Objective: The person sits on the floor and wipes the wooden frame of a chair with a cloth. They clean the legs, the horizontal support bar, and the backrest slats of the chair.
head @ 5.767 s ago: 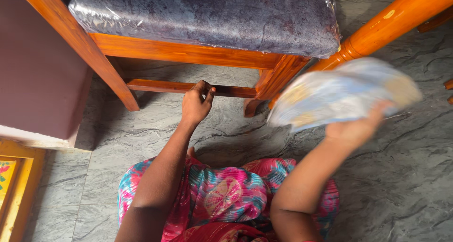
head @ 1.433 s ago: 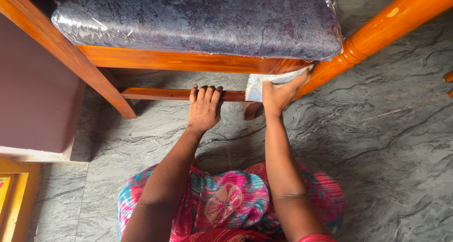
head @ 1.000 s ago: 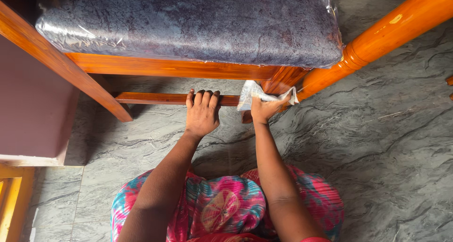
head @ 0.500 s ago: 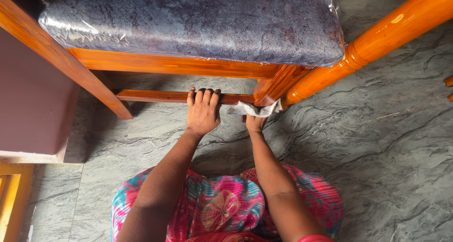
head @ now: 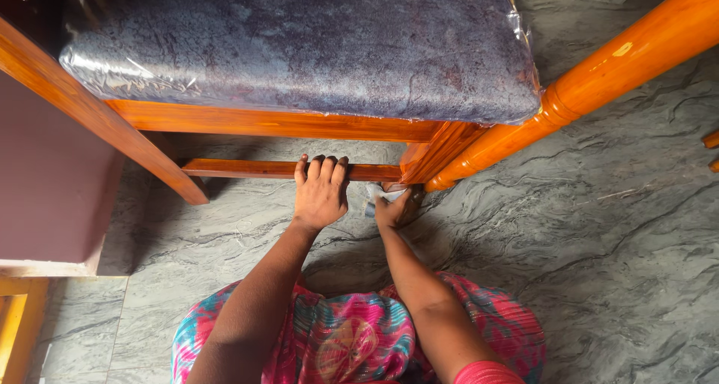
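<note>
One wooden chair [head: 284, 122], orange-brown and glossy, stands on a grey veined stone floor [head: 622, 257]. Its seat cushion [head: 299, 43] is dark blue-grey and mottled, and is wrapped in clear plastic that wrinkles along the edges. One low crossbar [head: 240, 168] runs between the two front legs visible under the seat. Left hand [head: 320, 193]: four fingers pressed side by side and hooked over the top of the crossbar, palm against its near face; thumb not visible. Right hand [head: 393, 208]: down at the foot of the right front chair leg [head: 427, 156], just beside the left hand but not touching it. It is closed around one small cloth [head: 374, 199], pale whitish-blue, crumpled, of which only a small corner shows at the left of the fingers. The fingers are curled onto the cloth and the base of the leg; how tightly they pinch it cannot be told. The cloth sits low, close to the floor, between the hand and the leg. One thicker, rounded orange post [head: 599, 77] with turned rings slants from the upper right down to a point beside the chair leg. A dark maroon panel [head: 52, 197] stands at the left. The person sits on the floor in a pink and teal patterned garment [head: 359, 339].
</note>
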